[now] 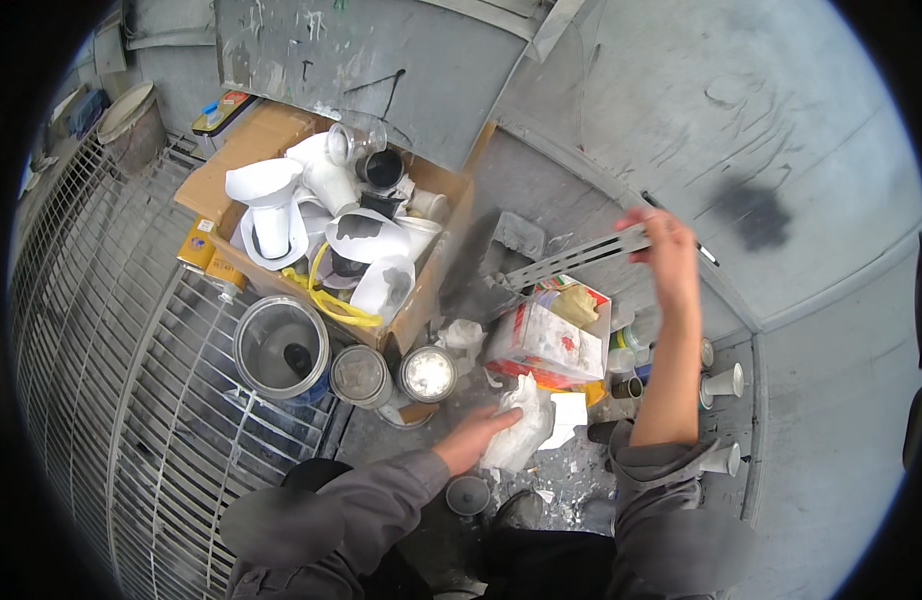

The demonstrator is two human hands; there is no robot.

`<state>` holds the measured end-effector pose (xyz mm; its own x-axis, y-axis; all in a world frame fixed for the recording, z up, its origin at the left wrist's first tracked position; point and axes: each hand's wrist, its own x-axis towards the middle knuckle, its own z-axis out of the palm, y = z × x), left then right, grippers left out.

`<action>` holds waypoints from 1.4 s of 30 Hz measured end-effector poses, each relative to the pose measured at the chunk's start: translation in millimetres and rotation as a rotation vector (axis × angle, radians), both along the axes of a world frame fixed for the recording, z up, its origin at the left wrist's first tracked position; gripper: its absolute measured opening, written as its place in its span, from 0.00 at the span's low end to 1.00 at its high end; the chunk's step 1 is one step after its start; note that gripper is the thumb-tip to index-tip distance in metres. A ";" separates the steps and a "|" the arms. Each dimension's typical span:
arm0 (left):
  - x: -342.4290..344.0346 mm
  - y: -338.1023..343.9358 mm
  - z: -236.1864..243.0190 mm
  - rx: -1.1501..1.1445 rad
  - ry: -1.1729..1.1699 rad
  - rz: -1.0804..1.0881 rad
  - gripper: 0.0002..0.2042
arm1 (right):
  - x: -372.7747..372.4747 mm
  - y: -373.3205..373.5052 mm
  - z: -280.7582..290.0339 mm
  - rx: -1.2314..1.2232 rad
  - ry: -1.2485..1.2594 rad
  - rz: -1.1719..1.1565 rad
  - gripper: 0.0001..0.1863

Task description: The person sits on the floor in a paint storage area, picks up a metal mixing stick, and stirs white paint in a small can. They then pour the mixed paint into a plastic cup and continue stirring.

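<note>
Low in the middle of the view, we see the left hand [481, 435] with its thumb and fingers closed around a crumpled white wad [518, 425], which lies just beside a white sheet [566, 420]. Above and to the right, the right hand [664, 250] pinches one end of a long slotted strip [576, 257] between thumb and fingers; the strip slants down to the left, its far end near a grey tray [521, 237]. Behind this hand runs a thin black rod [708, 255]; we cannot tell whether the fingers touch it.

Below the strip stands a red-and-white box [541, 335], its top open on crumpled yellowish material [579, 306]. Its side carries red printed marks, too small and smeared for us to read. At upper left we note a yellow-and-dark can [221, 112] with a blue cap and, lower, an orange box [198, 243] with a pale label, likewise unreadable at this scale.

Between these, a brown carton [451, 225] is heaped with white cups and curved white pieces, a yellow strap [341, 308] hanging over its front. Before it we find a wide pail [281, 345] and two tins [361, 375], the right-hand one white on top. A metal grating [171, 420] covers the left side; pale cups [724, 382] line the right wall.
</note>
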<state>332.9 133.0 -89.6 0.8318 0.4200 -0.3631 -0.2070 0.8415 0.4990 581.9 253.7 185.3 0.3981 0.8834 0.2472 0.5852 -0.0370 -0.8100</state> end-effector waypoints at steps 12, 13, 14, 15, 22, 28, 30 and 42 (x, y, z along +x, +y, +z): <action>-2.3 5.4 3.2 -0.045 -0.002 -0.029 0.22 | -12.7 24.1 -42.0 -0.051 -0.392 0.051 0.19; -2.8 5.5 4.3 -0.057 -0.009 -0.035 0.22 | -13.3 29.8 -55.7 -0.062 -0.464 0.048 0.19; -2.8 6.0 5.4 -0.067 -0.028 -0.035 0.22 | -12.7 34.9 -67.6 -0.103 -0.526 0.021 0.18; -2.5 5.9 6.8 -0.025 0.006 -0.023 0.24 | -12.0 38.9 -79.8 -0.112 -0.421 0.048 0.18; -4.2 3.1 12.3 0.027 -0.011 -0.024 0.24 | -19.4 48.8 -176.9 -0.228 0.248 0.067 0.17; -2.8 4.6 12.5 0.038 -0.001 -0.040 0.23 | -32.2 47.5 -176.6 -0.282 0.112 0.136 0.21; -3.0 3.9 13.6 0.036 0.003 -0.041 0.23 | -39.7 49.5 -168.2 -0.304 0.050 0.091 0.22; 3.9 1.4 5.8 0.039 0.023 -0.043 0.22 | -23.8 30.3 -29.1 0.087 0.242 -0.103 0.21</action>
